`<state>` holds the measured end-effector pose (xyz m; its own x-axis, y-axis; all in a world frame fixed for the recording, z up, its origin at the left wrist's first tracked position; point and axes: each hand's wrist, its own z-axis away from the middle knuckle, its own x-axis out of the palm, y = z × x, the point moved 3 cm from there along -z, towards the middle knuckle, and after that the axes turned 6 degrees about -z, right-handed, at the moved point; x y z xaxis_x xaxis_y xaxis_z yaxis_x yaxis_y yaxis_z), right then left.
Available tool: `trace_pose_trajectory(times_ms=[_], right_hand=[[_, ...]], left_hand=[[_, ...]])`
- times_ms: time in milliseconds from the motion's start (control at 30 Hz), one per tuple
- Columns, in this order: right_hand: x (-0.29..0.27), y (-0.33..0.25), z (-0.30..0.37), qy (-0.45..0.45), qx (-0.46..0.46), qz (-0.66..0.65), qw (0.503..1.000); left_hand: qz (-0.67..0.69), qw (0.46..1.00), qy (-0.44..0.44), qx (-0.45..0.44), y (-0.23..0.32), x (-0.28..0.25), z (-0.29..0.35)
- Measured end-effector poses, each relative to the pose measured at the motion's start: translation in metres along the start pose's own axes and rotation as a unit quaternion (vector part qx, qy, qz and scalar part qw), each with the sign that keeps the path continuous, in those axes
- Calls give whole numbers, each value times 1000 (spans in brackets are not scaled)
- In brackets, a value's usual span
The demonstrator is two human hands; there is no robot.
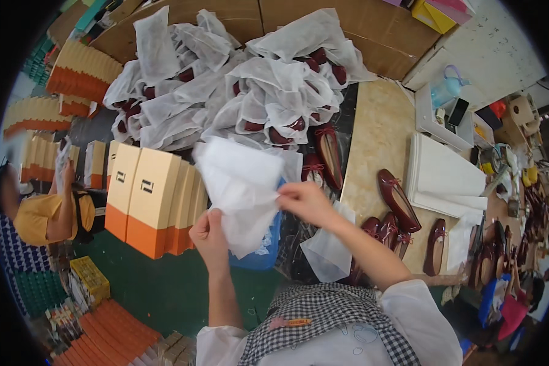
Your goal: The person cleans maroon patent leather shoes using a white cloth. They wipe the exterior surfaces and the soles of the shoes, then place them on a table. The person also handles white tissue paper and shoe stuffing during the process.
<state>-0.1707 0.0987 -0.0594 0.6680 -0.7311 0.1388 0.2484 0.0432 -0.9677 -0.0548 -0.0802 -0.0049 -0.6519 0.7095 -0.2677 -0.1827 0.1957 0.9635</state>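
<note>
A thin white dust bag [241, 180] is stretched between my two hands, its upper part blurred by motion. My left hand [207, 232] pinches its lower left edge. At the bag's right edge, the fingers of my right hand [300, 200] are closed on it. Whether anything is inside the bag I cannot tell. Beneath it stands a blue container [265, 247], partly hidden. Dark red ballet flats with bows [326, 158] lie just beyond my right hand, and another white bag [329, 250] lies under my right forearm.
Bagged red shoes form a big heap [226, 85] at the back. Cream-and-orange boxes [143, 201] stand at left. On the right are a loose red flat [398, 198], a stack of white sheets [445, 174] and a white tray [439, 122]. A person in yellow [46, 213] works at far left.
</note>
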Motion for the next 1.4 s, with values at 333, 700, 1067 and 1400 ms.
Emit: trace_pose_trajectory(times_ms=[333,700,1067,1400], right_hand=[[-164,144,13,226,201,327,896],[-54,-37,125,-107,118,202,966],[74,-43,-3,-122,-29,34,992],[-44,168,66,222,109,424,871]], left_hand=[[-249,939,-130,199,36,69,-3],[-244,924,-209,209,34,91,55],[-135,983,33,120,38,-8,17],[-166,975,-109,102,19,40,27]])
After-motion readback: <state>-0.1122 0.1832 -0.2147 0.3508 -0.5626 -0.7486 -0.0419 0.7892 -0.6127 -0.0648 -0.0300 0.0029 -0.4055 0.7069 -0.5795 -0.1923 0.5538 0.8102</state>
